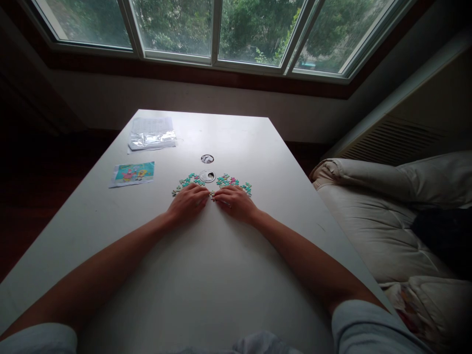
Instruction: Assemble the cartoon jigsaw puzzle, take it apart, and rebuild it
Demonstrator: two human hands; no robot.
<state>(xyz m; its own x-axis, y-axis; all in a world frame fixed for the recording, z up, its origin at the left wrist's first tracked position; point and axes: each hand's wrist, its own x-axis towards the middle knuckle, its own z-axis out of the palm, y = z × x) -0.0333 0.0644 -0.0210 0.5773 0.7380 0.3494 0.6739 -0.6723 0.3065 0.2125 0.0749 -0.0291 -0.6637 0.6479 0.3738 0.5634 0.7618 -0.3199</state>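
a small cluster of puzzle pieces (213, 195) lies on the table (206, 285) in the narrow gap between the fingertips of the left hand (190, 202) and the right hand (236, 201). it sits about midway, so neither hand is clearly nearer, and it is too small to show a long axis. the hands rest palm down with fingers curled inward, their tips nearly meeting; i cannot tell whether either one pinches a piece. just beyond the fingers, loose teal and pink pieces spread in a left pile (191, 180) and a right pile (225, 181), together a shallow arc running side to side. a round tin-like disc (207, 176) lies between the piles, and an oval disc (207, 159) just past it. off to the left is a picture sheet (133, 173) with cartoon figures, pink and yellow on teal; farther back, a clear plastic packet (152, 133) holds papers. no brand or lettering is legible. a window (217, 32) faces the table; a padded couch (361, 221) stands at right.
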